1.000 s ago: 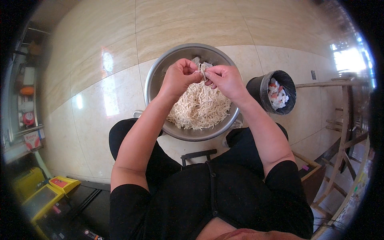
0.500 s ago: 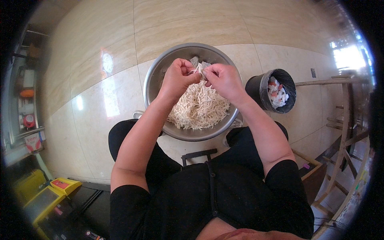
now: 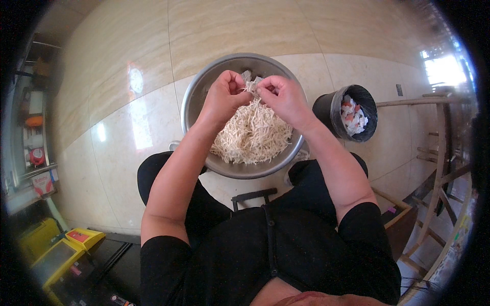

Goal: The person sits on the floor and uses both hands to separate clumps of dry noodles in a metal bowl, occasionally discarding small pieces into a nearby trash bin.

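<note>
A wide metal basin (image 3: 190, 104) stands on the floor in front of me, holding a heap of pale, thin noodle-like strips (image 3: 252, 135). Over its far half, my left hand (image 3: 223, 97) pinches a small bunch of these strips between thumb and fingers. Close beside it my right hand (image 3: 280, 97) pinches the same bunch (image 3: 252, 87), its fingertips almost touching those of the left. Some strands hang from the bunch toward the heap. Just beyond the fingertips, a whitish, translucent scrap (image 3: 246, 75) shows in the basin; its kind I cannot tell.
Right of the basin is a black bin (image 3: 334, 109) with crumpled white and orange waste. A wooden frame (image 3: 440, 148) stands at the far right. Shelves with goods (image 3: 35, 127) line the left, above a yellow case (image 3: 84, 237). Tiled floor (image 3: 127, 178) surrounds the basin.
Both hands stay pinched together over the basin; the fingers have shifted slightly on the bunch, and my left hand has moved a little up. The heap looks the same.
</note>
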Action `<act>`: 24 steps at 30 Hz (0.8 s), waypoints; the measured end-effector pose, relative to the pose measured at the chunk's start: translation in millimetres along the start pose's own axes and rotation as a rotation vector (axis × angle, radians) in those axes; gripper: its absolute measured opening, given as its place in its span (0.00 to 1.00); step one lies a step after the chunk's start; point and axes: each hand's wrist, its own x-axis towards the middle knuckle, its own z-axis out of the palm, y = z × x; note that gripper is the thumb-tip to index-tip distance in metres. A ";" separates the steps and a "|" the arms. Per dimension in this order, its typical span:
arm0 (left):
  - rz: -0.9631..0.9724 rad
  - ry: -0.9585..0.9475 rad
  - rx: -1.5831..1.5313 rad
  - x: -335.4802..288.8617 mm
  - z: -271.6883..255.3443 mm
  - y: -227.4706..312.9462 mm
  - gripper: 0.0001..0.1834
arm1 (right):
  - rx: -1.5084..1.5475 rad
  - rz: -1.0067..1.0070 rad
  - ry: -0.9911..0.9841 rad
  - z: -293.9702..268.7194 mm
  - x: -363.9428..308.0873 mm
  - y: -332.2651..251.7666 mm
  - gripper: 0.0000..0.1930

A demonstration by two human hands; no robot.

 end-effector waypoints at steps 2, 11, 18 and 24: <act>-0.004 -0.021 0.018 -1.0 -0.5 3.1 0.12 | -0.066 0.042 0.014 -7.9 0.9 -8.5 0.08; -0.120 -0.170 0.264 -2.8 -8.2 -7.0 0.06 | -1.019 -0.282 -0.222 -11.5 7.8 38.3 0.11; -0.074 -0.396 0.798 -12.8 -8.2 -22.5 0.14 | -0.984 -0.278 -0.320 22.9 15.8 83.3 0.03; 0.028 -0.176 0.975 -11.2 -27.5 -24.3 0.17 | -0.767 -0.078 -0.199 19.1 22.1 64.1 0.07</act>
